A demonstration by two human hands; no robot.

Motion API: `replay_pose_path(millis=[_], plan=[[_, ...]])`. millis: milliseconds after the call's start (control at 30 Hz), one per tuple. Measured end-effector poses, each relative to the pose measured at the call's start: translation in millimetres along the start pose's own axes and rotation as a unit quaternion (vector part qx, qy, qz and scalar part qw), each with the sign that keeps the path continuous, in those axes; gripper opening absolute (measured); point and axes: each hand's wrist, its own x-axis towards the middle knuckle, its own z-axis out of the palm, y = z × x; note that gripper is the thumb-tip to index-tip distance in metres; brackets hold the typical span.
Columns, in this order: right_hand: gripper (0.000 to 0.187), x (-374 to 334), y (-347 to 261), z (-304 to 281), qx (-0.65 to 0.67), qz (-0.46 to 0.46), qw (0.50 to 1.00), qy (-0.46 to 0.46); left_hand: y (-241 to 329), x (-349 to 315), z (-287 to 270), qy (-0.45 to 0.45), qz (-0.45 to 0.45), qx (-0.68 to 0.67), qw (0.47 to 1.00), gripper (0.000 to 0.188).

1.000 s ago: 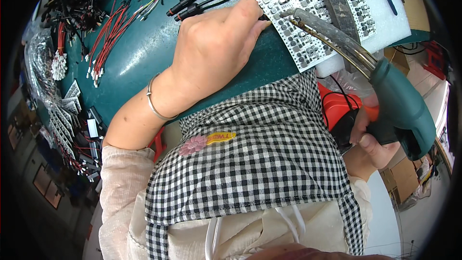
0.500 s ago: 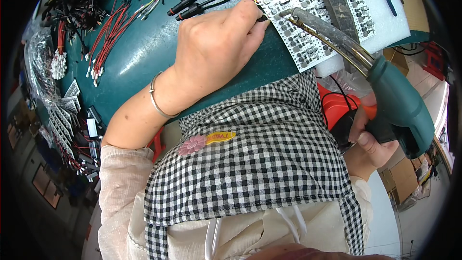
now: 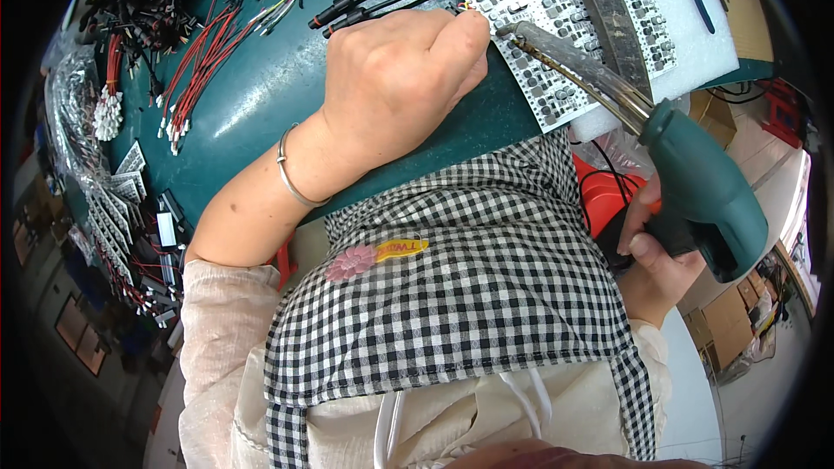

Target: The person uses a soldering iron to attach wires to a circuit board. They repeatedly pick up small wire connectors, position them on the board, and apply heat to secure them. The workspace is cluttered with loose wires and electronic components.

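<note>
My left hand [image 3: 404, 87] is closed in a pinch at the near left edge of a white circuit board panel [image 3: 556, 78], which is covered in small components. What its fingertips hold is hidden behind the knuckles. Short coloured wire ends [image 3: 466, 7] show just beyond the index finger. Black cables with connectors [image 3: 334, 13] lie behind this hand. My right hand [image 3: 660, 265] grips a green soldering gun [image 3: 708, 182]. Its long metal tip [image 3: 521, 35] points left over the board, close to my left fingers.
A dark, worn metal bar [image 3: 612, 17] lies across the panel, with white foam [image 3: 708, 43] underneath. Red wires with white plugs [image 3: 195, 69] and a heap of black cables [image 3: 139, 0] are on the green table [image 3: 261, 95]. Small boards [image 3: 113, 217] sit at the left edge.
The soldering gun has shifted slightly left, its tip now closer to my left hand. My left hand has turned a little and moved slightly right and nearer; the dark piece at its fingertips is hidden now.
</note>
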Motion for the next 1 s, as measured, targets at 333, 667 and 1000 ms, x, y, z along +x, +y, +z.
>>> replay_pose_path(millis=[333, 667, 1000], plan=[[0.07, -9.8, 4.2, 7.0, -0.026, -0.056, 0.998, 0.0, -1.4, -0.4, -0.3, -0.004, 0.011, -0.011, 1.0, 0.02], [0.064, -8.1, 14.5, -19.7, -0.115, -0.035, 0.992, -0.042, -2.7, 0.4, -1.9, -0.008, 0.013, -0.022, 1.0, 0.021], [0.07, 6.5, -8.1, -7.6, 0.015, -0.044, 0.998, -0.031, -3.3, 1.7, -2.4, -0.011, 0.021, -0.025, 0.999, 0.02]])
